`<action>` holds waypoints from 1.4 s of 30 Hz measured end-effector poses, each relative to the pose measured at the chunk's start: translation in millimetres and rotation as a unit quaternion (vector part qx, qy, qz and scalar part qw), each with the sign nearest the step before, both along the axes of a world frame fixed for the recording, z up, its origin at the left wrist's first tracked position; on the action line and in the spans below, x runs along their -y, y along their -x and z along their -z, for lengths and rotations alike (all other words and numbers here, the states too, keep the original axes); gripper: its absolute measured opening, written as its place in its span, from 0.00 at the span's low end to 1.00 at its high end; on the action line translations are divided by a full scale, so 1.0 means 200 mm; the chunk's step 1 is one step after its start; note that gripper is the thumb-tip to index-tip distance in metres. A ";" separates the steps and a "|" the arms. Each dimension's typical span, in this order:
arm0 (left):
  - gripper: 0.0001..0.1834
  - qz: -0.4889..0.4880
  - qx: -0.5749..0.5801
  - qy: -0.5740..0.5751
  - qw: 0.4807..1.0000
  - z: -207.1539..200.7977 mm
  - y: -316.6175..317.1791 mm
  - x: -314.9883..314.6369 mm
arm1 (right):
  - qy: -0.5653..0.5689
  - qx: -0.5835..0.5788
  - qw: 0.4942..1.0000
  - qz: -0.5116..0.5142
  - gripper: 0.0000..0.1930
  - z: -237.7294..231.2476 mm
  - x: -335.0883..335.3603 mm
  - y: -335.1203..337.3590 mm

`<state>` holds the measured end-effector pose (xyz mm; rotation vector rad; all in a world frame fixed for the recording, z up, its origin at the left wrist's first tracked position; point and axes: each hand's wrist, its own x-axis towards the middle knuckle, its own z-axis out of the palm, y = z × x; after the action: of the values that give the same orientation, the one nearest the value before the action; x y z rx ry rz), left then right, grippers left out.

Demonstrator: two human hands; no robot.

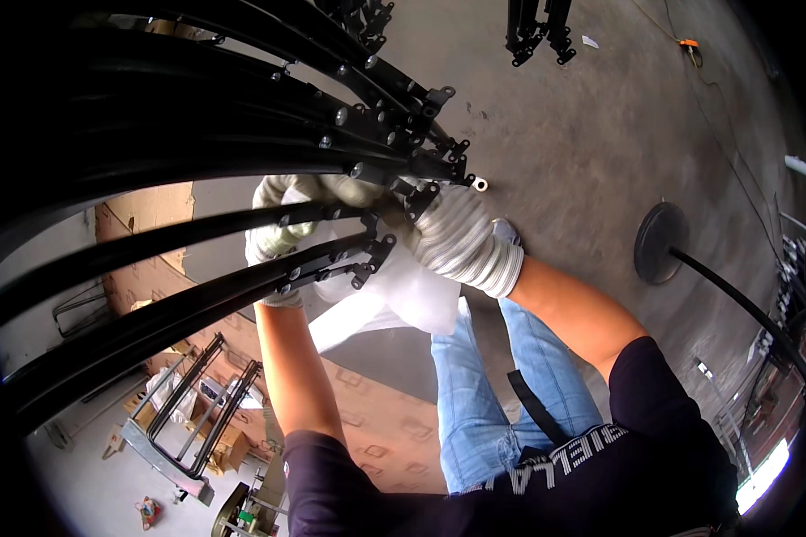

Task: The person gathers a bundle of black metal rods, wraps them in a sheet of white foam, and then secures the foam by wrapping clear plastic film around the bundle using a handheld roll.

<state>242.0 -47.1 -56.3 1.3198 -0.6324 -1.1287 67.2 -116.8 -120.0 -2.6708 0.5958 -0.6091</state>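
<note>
Both hands wear pale knitted gloves and meet at the bracketed ends of a row of black metal tubes [242, 163]. My left hand [273, 228] reaches up among the tubes, its fingers bent toward the right; the tubes partly cover it, so its grip is hidden. My right hand [466, 240] is closed, its fingertips behind a small black end bracket [424, 201]. A white translucent sheet [416, 291], like thin foam or plastic, hangs from between the hands, with its upper part against the right fingers. A pale ring-shaped tab [480, 184] sticks out beyond the brackets.
More bracketed black parts [537, 36] hang at the far side. A round black base [661, 243] with a curved pole stands on the grey floor to the right. A cable [712, 98] runs along the floor. Lower left are cardboard [376, 407] and a metal rack [166, 447].
</note>
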 end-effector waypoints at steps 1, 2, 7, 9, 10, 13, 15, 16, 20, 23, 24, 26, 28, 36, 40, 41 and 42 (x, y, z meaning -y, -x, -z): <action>0.14 -0.006 -0.004 0.006 1.000 0.01 -0.01 -0.03 | -0.108 0.081 0.990 -0.034 0.10 -0.03 0.04 -0.01; 0.15 -0.008 -0.006 0.015 1.000 0.01 -0.02 -0.05 | -0.111 0.066 0.991 -0.023 0.10 0.00 0.04 -0.01; 0.17 -0.019 -0.024 0.056 0.998 0.04 -0.04 -0.20 | -0.475 0.085 0.872 -0.081 0.07 0.02 0.09 -0.03; 0.18 -0.025 -0.027 0.065 0.997 0.05 -0.01 -0.23 | -0.543 0.080 0.829 -0.105 0.07 -0.03 0.12 -0.02; 0.18 -0.030 -0.027 0.069 0.997 0.05 0.00 -0.24 | -0.563 0.089 0.815 -0.109 0.07 -0.02 0.12 -0.02; 0.20 -0.049 -0.013 0.086 0.995 0.05 0.09 -0.23 | -0.526 0.121 0.837 -0.097 0.05 0.01 0.08 -0.03; 0.21 -0.077 0.014 0.103 0.992 0.03 0.17 -0.19 | -0.439 0.121 0.888 -0.068 0.05 -0.03 0.06 -0.04; 0.23 -0.096 0.031 0.115 0.988 0.00 0.23 -0.15 | -0.443 0.124 0.883 -0.092 0.07 -0.02 0.06 -0.05; 0.23 -0.129 -0.027 0.112 0.985 -0.05 0.29 -0.17 | -0.492 0.204 0.840 -0.100 0.12 0.03 0.02 -0.12; 0.23 -0.059 -0.048 0.144 0.987 0.00 0.21 -0.26 | -0.956 0.197 -0.054 -0.209 0.08 0.17 0.01 -0.22; 0.23 -0.043 -0.059 0.164 0.984 0.00 0.20 -0.26 | -0.940 0.207 -0.185 -0.200 0.07 0.19 -0.01 -0.25; 0.23 -0.079 -0.048 0.160 0.983 0.00 0.20 -0.29 | -0.918 0.272 -0.229 -0.174 0.06 0.21 -0.09 -0.29; 0.24 -0.180 -0.003 0.114 0.977 -0.02 0.24 -0.32 | -0.932 0.295 -0.067 -0.201 0.06 0.23 -0.16 -0.34; 0.04 -0.411 0.258 0.121 0.866 -0.08 0.19 -0.50 | -0.936 0.271 0.120 -0.191 0.07 -0.15 -0.18 -0.36; 0.11 -0.501 0.329 0.113 0.793 -0.11 0.16 -0.54 | -0.643 0.252 0.688 -0.223 0.15 -0.43 -0.11 -0.37; 0.13 -0.503 0.451 -0.015 0.737 -0.14 0.16 -0.54 | -0.500 0.201 0.824 -0.177 0.15 -0.49 -0.10 -0.37; 0.11 -0.521 0.411 -0.010 0.748 -0.13 0.18 -0.54 | -0.491 0.230 0.824 -0.165 0.15 -0.50 -0.12 -0.38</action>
<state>205.9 60.1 -30.1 1.8066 -0.3503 0.4210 143.3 -92.0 -19.3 -1.5154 0.1882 -0.5868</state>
